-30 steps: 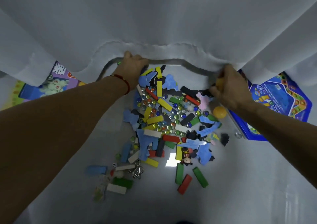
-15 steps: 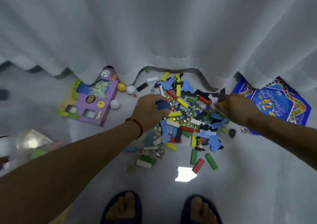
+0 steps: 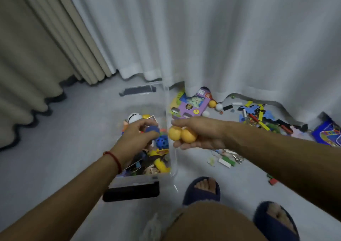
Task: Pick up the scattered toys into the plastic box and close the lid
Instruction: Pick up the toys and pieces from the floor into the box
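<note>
The clear plastic box (image 3: pixel 170 111) stands on the floor left of centre, with several toys inside and black latches at its near and far ends. My left hand (image 3: pixel 136 137) hovers over the box and grips a dark blue ball (image 3: pixel 152 130). My right hand (image 3: pixel 199 132) is at the box's right wall and holds two yellow-orange balls (image 3: pixel 181 134) in curled fingers. A heap of coloured blocks, foam pieces and marbles (image 3: pixel 262 117) lies on the floor at the right, by the curtain hem.
White curtain (image 3: pixel 221 37) hangs behind; beige curtain (image 3: pixel 36 46) at left. A purple toy card (image 3: pixel 191 105), an orange ball (image 3: pixel 212 104) and white balls (image 3: pixel 219 107) lie behind the box. A blue game board (image 3: pixel 328 134) sits far right. My slippered feet (image 3: pixel 203 189) stand near the box.
Both hands left the toy heap under the curtain and swung left to the box, the left carrying a blue ball, the right carrying yellow balls. The view turned left.
</note>
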Demonstrator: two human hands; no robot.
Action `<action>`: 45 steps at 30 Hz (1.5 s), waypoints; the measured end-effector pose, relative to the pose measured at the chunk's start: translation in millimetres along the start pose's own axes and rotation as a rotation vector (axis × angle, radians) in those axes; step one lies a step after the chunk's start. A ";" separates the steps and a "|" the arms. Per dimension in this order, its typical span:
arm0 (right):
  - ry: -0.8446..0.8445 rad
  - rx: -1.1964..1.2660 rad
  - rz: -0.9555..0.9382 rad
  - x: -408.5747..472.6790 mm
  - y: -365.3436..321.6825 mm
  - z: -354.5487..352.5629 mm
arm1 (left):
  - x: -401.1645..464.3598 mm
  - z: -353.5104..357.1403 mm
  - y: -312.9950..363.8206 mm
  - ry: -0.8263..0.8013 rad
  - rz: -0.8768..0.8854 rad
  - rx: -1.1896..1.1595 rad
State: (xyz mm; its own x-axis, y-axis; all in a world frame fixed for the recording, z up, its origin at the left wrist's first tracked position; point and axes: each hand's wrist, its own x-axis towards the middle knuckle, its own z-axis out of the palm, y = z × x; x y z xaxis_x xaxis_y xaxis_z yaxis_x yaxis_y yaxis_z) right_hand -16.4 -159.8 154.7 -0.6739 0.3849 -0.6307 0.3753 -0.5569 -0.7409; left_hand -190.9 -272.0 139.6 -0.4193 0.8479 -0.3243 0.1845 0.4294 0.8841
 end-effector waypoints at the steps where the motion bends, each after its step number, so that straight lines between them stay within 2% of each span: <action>1: -0.032 0.074 -0.011 8.0 -4.4 22.7 | -2.1 -17.2 -9.1 0.037 -0.052 0.000; 4: -0.010 0.088 -0.022 27.5 -7.9 58.1 | -4.7 -53.6 -29.0 0.101 -0.130 -0.046; 9: 0.172 -0.231 -0.034 17.7 1.8 19.7 | -10.2 -32.5 -20.8 0.092 0.047 -0.064; 11: 0.225 -0.341 -0.003 -3.7 5.7 -19.3 | -11.2 3.0 -5.2 0.019 0.113 -0.076; 15: 0.464 -0.519 0.031 -55.0 23.3 -104.1 | -2.4 85.5 15.9 -0.183 0.153 -0.076; 18: 0.549 -0.836 0.107 -83.9 60.1 -152.8 | 15.2 144.4 11.0 -0.308 0.122 0.042; 20: 0.532 -1.049 0.153 -89.0 92.4 -175.9 | 34.1 178.8 -4.2 -0.334 0.067 0.137; 24: 0.414 -1.246 0.206 -62.9 147.5 -199.0 | 72.0 223.6 -45.4 -0.294 0.026 0.354; 26: 0.413 -1.338 0.131 -38.2 169.2 -205.9 | 88.0 235.6 -63.0 -0.269 0.082 0.528; 29: 0.466 -1.449 -0.084 6.7 192.9 -204.5 | 103.1 249.9 -85.8 -0.321 0.175 0.849; 32: 0.503 -1.453 -0.196 46.6 201.3 -194.0 | 107.2 264.3 -102.9 -0.345 0.062 1.041; 36: 0.568 -1.493 -0.193 71.7 209.7 -189.1 | 117.3 270.4 -114.9 -0.352 0.084 1.090; 40: 0.491 -1.560 -0.192 80.9 213.8 -195.9 | 131.8 266.5 -124.2 -0.364 0.159 1.000; 45: 0.448 -1.463 -0.199 91.0 205.3 -200.5 | 141.2 271.5 -126.4 -0.324 0.239 0.924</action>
State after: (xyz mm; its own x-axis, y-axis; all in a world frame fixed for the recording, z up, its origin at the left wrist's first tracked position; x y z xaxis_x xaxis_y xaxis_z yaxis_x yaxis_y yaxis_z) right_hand 127.0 -91.5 -101.0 -0.6476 0.6942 -0.3142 0.7610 0.6100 -0.2208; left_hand -32.2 -122.1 -109.2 -0.0449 0.9280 -0.3699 0.9066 0.1933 0.3750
